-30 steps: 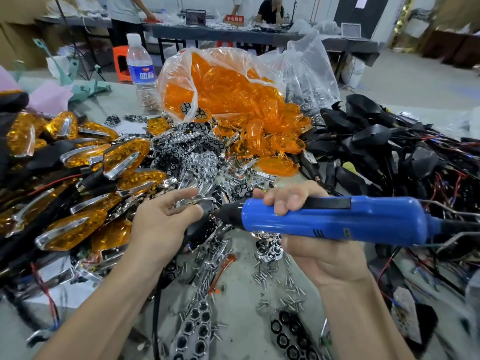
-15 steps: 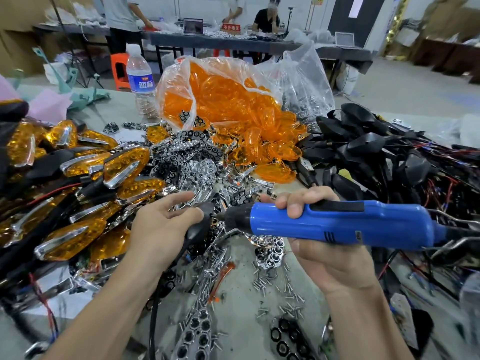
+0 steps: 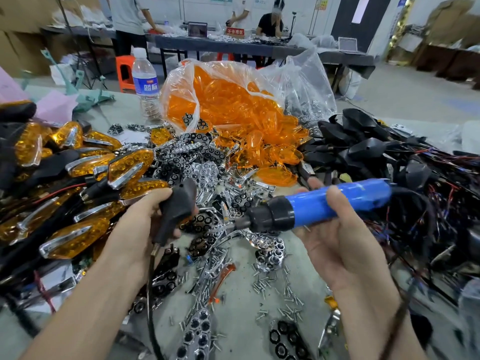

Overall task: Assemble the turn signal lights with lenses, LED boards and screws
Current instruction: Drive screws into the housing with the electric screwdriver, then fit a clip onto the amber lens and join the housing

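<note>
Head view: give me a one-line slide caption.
Left hand grips a black signal housing; right hand holds the blue electric screwdriver above loose screws.

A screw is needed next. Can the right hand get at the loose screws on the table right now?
Probably not yet: the right hand grips the blue screwdriver. The screws lie uncovered nearby, so only the full grip hinders.

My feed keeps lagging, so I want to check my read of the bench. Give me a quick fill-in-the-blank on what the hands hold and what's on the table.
1. The right hand grips a ____ electric screwdriver.
2. The left hand grips a ____ lamp housing.
3. The orange lenses spill out of a clear plastic ____.

Missing words: blue; black; bag.
</note>
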`<action>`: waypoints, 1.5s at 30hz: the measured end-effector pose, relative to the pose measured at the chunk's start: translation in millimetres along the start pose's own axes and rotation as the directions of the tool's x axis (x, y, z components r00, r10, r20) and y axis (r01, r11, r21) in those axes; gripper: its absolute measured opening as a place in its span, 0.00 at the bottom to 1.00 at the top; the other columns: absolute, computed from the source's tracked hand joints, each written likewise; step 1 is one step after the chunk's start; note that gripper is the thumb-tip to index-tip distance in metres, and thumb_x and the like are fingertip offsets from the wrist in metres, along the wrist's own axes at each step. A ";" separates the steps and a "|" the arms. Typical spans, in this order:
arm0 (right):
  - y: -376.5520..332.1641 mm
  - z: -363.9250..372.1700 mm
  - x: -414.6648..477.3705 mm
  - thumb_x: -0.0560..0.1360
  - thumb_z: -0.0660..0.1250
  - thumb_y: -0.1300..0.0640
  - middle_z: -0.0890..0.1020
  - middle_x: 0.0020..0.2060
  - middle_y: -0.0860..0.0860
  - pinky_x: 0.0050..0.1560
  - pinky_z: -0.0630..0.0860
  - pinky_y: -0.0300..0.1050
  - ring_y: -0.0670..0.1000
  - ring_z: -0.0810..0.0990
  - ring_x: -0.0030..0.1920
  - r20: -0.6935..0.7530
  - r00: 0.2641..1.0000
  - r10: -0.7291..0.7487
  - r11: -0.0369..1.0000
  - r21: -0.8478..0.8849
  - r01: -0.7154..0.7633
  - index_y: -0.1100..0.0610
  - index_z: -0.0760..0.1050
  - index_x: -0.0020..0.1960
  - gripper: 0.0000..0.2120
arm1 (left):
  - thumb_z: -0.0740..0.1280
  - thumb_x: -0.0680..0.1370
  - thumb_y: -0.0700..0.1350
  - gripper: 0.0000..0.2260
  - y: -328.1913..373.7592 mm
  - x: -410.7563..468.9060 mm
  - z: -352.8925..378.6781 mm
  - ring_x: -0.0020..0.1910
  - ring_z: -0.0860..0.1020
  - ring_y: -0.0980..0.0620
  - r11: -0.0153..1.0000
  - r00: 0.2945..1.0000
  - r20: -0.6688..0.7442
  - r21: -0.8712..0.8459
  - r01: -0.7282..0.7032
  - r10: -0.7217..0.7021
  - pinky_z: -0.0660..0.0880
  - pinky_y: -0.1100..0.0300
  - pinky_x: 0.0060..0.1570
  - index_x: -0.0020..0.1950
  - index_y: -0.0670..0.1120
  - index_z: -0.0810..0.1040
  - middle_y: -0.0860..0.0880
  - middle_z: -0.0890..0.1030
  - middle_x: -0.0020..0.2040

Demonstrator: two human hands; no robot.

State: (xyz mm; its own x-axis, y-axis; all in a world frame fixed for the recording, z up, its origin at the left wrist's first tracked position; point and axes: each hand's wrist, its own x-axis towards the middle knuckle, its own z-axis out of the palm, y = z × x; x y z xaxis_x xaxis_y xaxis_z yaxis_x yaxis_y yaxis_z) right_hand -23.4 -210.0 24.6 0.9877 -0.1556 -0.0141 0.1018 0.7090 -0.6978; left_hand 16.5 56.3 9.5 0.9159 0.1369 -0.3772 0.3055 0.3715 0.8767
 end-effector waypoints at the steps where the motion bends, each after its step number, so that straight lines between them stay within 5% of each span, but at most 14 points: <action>1: 2.9 2.4 2.7 0.71 0.74 0.51 0.85 0.37 0.54 0.39 0.85 0.54 0.55 0.87 0.41 -0.075 0.997 -0.003 0.998 -0.066 -0.002 0.61 0.75 0.58 0.20 | 0.63 0.83 0.48 0.16 1.2 -0.2 1.0 0.28 0.82 0.48 0.995 0.998 0.054 -0.091 0.043 -0.038 0.72 0.63 0.18 0.61 0.36 0.78 0.36 0.86 0.50; 5: 12.7 10.0 11.5 0.76 0.74 0.45 0.81 0.28 0.49 0.30 0.81 0.49 0.50 0.82 0.29 -0.297 0.949 -0.110 0.874 -0.484 -0.050 0.57 0.76 0.45 0.16 | 0.63 0.75 0.50 0.20 1.9 -2.1 6.4 0.24 0.81 0.48 0.970 0.947 0.271 -0.116 0.212 -0.175 0.70 0.65 0.16 0.46 0.34 0.87 0.37 0.86 0.40; 9: 11.5 13.9 19.0 0.60 0.72 0.39 0.82 0.30 0.45 0.35 0.77 0.49 0.52 0.80 0.33 -0.292 0.935 -0.203 0.494 -0.855 -0.160 0.54 0.79 0.41 0.20 | 0.65 0.71 0.48 0.18 -2.6 -4.3 10.0 0.25 0.80 0.47 0.977 0.946 0.300 -0.133 0.166 -0.120 0.68 0.65 0.15 0.47 0.35 0.86 0.35 0.86 0.45; 13: 10.8 17.2 22.4 0.61 0.69 0.33 0.82 0.34 0.42 0.34 0.72 0.44 0.47 0.81 0.36 -0.259 0.951 -0.167 0.121 -0.963 -0.241 0.47 0.78 0.42 0.20 | 0.66 0.70 0.48 0.19 -3.4 -6.9 13.8 0.22 0.77 0.47 0.976 0.954 0.286 -0.163 0.141 -0.090 0.69 0.65 0.16 0.49 0.34 0.85 0.36 0.85 0.41; 16: 15.1 16.8 27.2 0.64 0.68 0.31 0.80 0.37 0.47 0.33 0.70 0.43 0.49 0.79 0.35 -0.286 0.943 -0.173 -0.152 -0.938 -0.312 0.48 0.76 0.46 0.22 | 0.68 0.71 0.50 0.21 -1.6 -14.9 9.4 0.34 0.80 0.47 0.982 0.944 0.322 -0.148 0.118 -0.065 0.76 0.63 0.22 0.56 0.36 0.86 0.37 0.86 0.51; 22: 24.9 15.4 20.2 0.77 0.60 0.29 0.81 0.50 0.55 0.47 0.68 0.51 0.60 0.78 0.51 -0.267 0.930 -0.254 -0.256 -0.908 -0.331 0.53 0.76 0.65 0.31 | 0.67 0.71 0.48 0.22 7.6 -31.8 9.3 0.31 0.82 0.45 0.990 0.913 0.406 -0.101 0.094 -0.045 0.81 0.57 0.28 0.64 0.43 0.81 0.38 0.86 0.46; 25: 18.5 32.3 6.7 0.79 0.58 0.32 0.83 0.45 0.51 0.41 0.65 0.48 0.57 0.79 0.46 -0.113 0.908 -0.404 -0.315 -0.914 -0.255 0.48 0.80 0.58 0.23 | 0.75 0.65 0.48 0.22 2.5 -33.3 10.9 0.35 0.83 0.47 0.999 0.907 0.421 -0.005 0.032 -0.027 0.82 0.56 0.33 0.59 0.49 0.86 0.42 0.86 0.47; 27: 21.8 47.5 -4.4 0.79 0.62 0.39 0.80 0.34 0.46 0.36 0.65 0.45 0.52 0.77 0.37 0.058 0.913 -0.404 -0.249 -0.967 -0.048 0.49 0.82 0.49 0.16 | 0.77 0.65 0.47 0.19 -3.1 -33.5 14.2 0.39 0.85 0.49 0.998 0.916 0.401 0.047 -0.038 0.017 0.82 0.54 0.36 0.56 0.52 0.87 0.43 0.87 0.49; 29: 34.5 59.8 -14.3 0.78 0.67 0.45 0.84 0.36 0.46 0.42 0.75 0.47 0.51 0.81 0.40 0.186 0.956 -0.225 -0.032 -0.983 0.183 0.49 0.82 0.48 0.09 | 0.76 0.67 0.48 0.17 -9.3 -33.7 20.1 0.43 0.86 0.50 0.989 0.935 0.339 0.058 -0.135 0.108 0.82 0.54 0.40 0.56 0.52 0.87 0.43 0.87 0.53; 31: 51.5 65.9 -23.2 0.74 0.70 0.49 0.86 0.41 0.44 0.47 0.80 0.50 0.48 0.84 0.42 0.253 0.967 0.012 0.213 -0.946 0.245 0.47 0.80 0.54 0.09 | 0.77 0.64 0.48 0.22 -16.3 -33.3 24.0 0.45 0.86 0.50 0.969 0.948 0.222 0.047 -0.243 0.227 0.82 0.58 0.40 0.58 0.49 0.87 0.44 0.88 0.52; 34: 75.2 60.7 -27.1 0.72 0.72 0.52 0.86 0.47 0.40 0.50 0.82 0.44 0.42 0.85 0.47 0.301 0.944 0.137 0.412 -0.884 0.222 0.37 0.74 0.64 0.22 | 0.76 0.66 0.48 0.17 -22.4 -32.3 27.0 0.47 0.87 0.50 0.931 0.931 0.066 0.046 -0.361 0.358 0.82 0.63 0.41 0.55 0.50 0.88 0.47 0.89 0.50; 38: 90.2 51.5 -20.2 0.74 0.72 0.58 0.87 0.48 0.45 0.53 0.83 0.51 0.48 0.85 0.50 0.282 0.959 0.038 0.609 -0.767 0.202 0.42 0.79 0.61 0.18 | 0.74 0.73 0.49 0.10 -23.9 -33.5 28.7 0.52 0.87 0.53 0.913 0.916 0.093 0.092 -0.397 0.389 0.82 0.58 0.49 0.53 0.54 0.89 0.50 0.89 0.51; 42: 88.7 45.1 -17.2 0.76 0.70 0.61 0.84 0.42 0.50 0.43 0.84 0.51 0.54 0.85 0.38 0.308 0.935 0.174 0.807 -0.589 0.044 0.50 0.82 0.57 0.12 | 0.76 0.71 0.47 0.08 -15.3 -36.1 25.4 0.34 0.85 0.49 0.891 0.902 0.055 0.137 -0.432 0.429 0.79 0.56 0.27 0.49 0.51 0.90 0.46 0.89 0.45; 45: 88.4 45.3 -18.1 0.77 0.69 0.63 0.84 0.42 0.52 0.41 0.83 0.51 0.55 0.85 0.36 0.301 0.926 0.229 0.878 -0.474 -0.064 0.58 0.80 0.61 0.13 | 0.76 0.71 0.45 0.07 -11.4 -36.0 23.0 0.35 0.85 0.48 0.877 0.890 0.086 0.151 -0.456 0.447 0.79 0.59 0.29 0.48 0.48 0.90 0.45 0.88 0.44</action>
State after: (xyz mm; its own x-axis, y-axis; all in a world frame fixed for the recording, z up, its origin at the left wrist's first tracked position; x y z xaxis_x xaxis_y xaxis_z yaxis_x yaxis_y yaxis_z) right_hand -26.9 -113.3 -4.5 0.9734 0.2252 0.0423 -0.0296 0.3067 -0.9513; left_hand -14.0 26.1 20.0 0.9745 0.2087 0.0823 -0.1100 0.1252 0.9860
